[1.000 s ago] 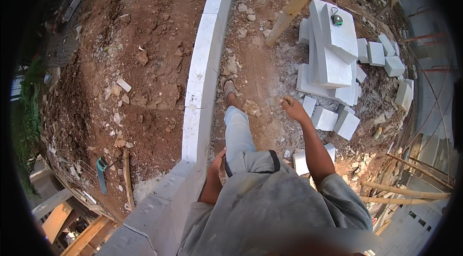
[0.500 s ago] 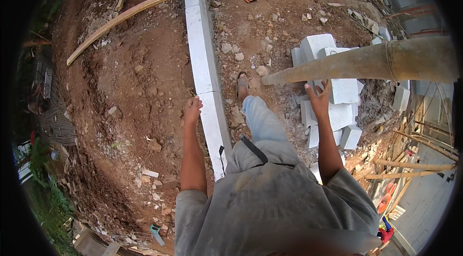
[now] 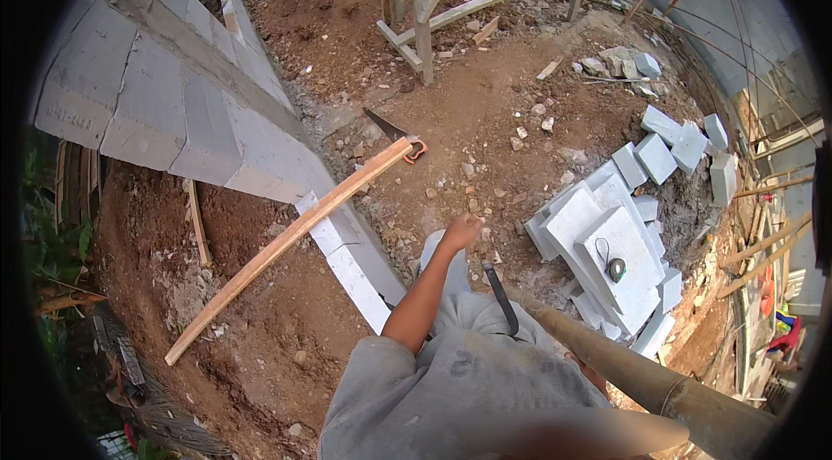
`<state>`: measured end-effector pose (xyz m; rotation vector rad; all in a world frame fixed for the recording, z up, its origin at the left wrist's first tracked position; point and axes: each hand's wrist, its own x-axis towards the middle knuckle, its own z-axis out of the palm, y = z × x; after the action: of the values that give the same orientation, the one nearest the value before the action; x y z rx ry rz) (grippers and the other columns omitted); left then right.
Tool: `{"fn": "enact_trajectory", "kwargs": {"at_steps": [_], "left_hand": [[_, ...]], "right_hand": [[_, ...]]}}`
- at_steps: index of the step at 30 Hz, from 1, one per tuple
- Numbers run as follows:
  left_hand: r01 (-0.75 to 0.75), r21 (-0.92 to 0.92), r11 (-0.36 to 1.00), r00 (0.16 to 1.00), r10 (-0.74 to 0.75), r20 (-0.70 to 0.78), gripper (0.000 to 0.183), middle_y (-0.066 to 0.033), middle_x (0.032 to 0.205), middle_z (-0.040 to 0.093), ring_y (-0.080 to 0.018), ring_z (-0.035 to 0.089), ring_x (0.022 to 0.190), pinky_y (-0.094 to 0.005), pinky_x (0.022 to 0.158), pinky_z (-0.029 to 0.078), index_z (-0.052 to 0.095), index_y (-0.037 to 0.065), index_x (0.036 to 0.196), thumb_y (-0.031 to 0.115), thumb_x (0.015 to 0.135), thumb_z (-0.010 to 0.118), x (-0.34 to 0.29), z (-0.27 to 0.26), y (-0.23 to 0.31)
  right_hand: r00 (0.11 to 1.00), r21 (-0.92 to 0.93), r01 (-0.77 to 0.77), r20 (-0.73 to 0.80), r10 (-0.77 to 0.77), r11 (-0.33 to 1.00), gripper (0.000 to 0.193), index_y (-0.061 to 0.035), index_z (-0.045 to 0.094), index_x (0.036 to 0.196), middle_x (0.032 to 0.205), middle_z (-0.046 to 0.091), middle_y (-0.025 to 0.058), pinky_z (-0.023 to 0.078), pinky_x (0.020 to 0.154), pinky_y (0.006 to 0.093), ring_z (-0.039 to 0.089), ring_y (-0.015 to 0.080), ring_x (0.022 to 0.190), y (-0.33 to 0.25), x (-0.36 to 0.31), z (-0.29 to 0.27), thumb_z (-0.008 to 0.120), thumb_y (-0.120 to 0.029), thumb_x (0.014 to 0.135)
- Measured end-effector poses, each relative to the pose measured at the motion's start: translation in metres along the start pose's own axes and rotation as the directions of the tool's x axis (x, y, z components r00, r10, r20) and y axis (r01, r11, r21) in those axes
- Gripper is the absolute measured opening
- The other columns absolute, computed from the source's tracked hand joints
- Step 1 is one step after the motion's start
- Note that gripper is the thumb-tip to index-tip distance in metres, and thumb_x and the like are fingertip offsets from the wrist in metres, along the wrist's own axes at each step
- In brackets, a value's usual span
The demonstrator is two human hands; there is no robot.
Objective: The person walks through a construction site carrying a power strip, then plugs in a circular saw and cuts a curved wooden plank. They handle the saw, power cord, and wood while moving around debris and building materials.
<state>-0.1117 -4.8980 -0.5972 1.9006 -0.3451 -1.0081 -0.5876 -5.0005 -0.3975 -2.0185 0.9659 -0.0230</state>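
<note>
My left hand (image 3: 464, 232) is out ahead of my body with its fingers curled in a loose fist, and no object shows in it. Dirt ground with small stones lies beneath it. On my left runs a low wall of pale blocks (image 3: 354, 274), with a long wooden batten (image 3: 286, 254) lying across its top. A hand saw (image 3: 414, 149) with an orange and black handle rests on the ground by the batten's far end. Only a bit of my right arm (image 3: 591, 372) shows behind a thick bamboo pole (image 3: 646, 360); its hand is hidden.
To my right is a stack of pale blocks (image 3: 563, 219) with a tape measure (image 3: 616, 269) on top. Loose blocks (image 3: 656, 157) lie beyond it. A taller block wall (image 3: 165, 113) stands at the far left, and a wooden trestle (image 3: 422, 18) stands ahead.
My view has shifted forward and turned, bringing the taller wall and trestle into sight. My left hand has moved from beside the low wall to its right. My right hand has gone out of sight.
</note>
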Motion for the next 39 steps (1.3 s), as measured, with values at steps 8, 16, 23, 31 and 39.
{"fn": "enact_trajectory", "kwargs": {"at_steps": [8,16,23,31,39], "left_hand": [[-0.464,0.243,0.852,0.770,0.523,-0.366,0.033,-0.0176,0.093,0.070,-0.0262,0.069,0.086,-0.0359,0.078,0.052,0.064,-0.003,0.104,0.026,0.087,0.064,0.257,-0.203,0.307],[-0.308,0.637,0.706,0.169,0.700,-0.694,0.035,-0.0172,0.109,0.062,-0.0335,0.058,0.103,-0.0428,0.088,0.045,0.060,0.002,0.108,0.031,0.088,0.058,0.487,-0.433,0.631],[0.130,0.449,0.884,0.389,0.371,-0.843,0.102,-0.0349,0.135,0.040,-0.0456,0.048,0.121,-0.0591,0.100,0.034,0.038,-0.004,0.139,0.078,0.078,0.043,0.633,-0.489,0.735],[0.072,0.670,0.739,0.180,0.651,-0.737,0.090,-0.0349,0.133,0.043,-0.0419,0.051,0.120,-0.0528,0.103,0.034,0.045,-0.010,0.129,0.064,0.078,0.052,0.704,-0.434,0.712],[-0.269,0.807,0.525,0.329,0.838,-0.435,0.076,-0.0299,0.127,0.050,-0.0395,0.053,0.118,-0.0485,0.101,0.037,0.051,-0.005,0.126,0.056,0.081,0.053,0.619,-0.287,0.717]], "right_hand": [[0.912,0.176,-0.326,-0.201,0.358,0.929,0.039,-0.0046,0.060,0.116,0.091,0.067,0.0091,0.051,0.071,0.0377,0.064,0.0239,0.076,-0.002,0.092,0.082,0.068,-0.028,0.087],[0.481,0.576,-0.694,-0.075,0.873,0.432,0.029,-0.0067,0.060,0.111,0.081,0.063,0.0076,0.049,0.059,0.0375,0.062,0.0216,0.067,-0.075,0.323,0.176,0.061,-0.026,0.089],[0.036,0.834,-0.551,-0.014,0.999,0.032,0.023,-0.0086,0.059,0.107,0.073,0.058,0.0063,0.048,0.049,0.0374,0.060,0.0196,0.059,-0.174,0.220,0.228,0.054,-0.024,0.092],[-0.060,0.847,-0.532,-0.047,0.997,0.008,0.032,-0.0056,0.064,0.100,0.077,0.063,0.0072,0.049,0.052,0.0330,0.063,0.0173,0.063,-0.261,0.259,0.226,0.061,-0.035,0.087],[0.409,0.633,-0.650,-0.176,0.896,0.421,0.034,-0.0054,0.068,0.095,0.078,0.068,0.0141,0.051,0.068,0.0400,0.065,0.0269,0.069,-0.229,0.270,0.291,0.062,-0.036,0.082]]}}
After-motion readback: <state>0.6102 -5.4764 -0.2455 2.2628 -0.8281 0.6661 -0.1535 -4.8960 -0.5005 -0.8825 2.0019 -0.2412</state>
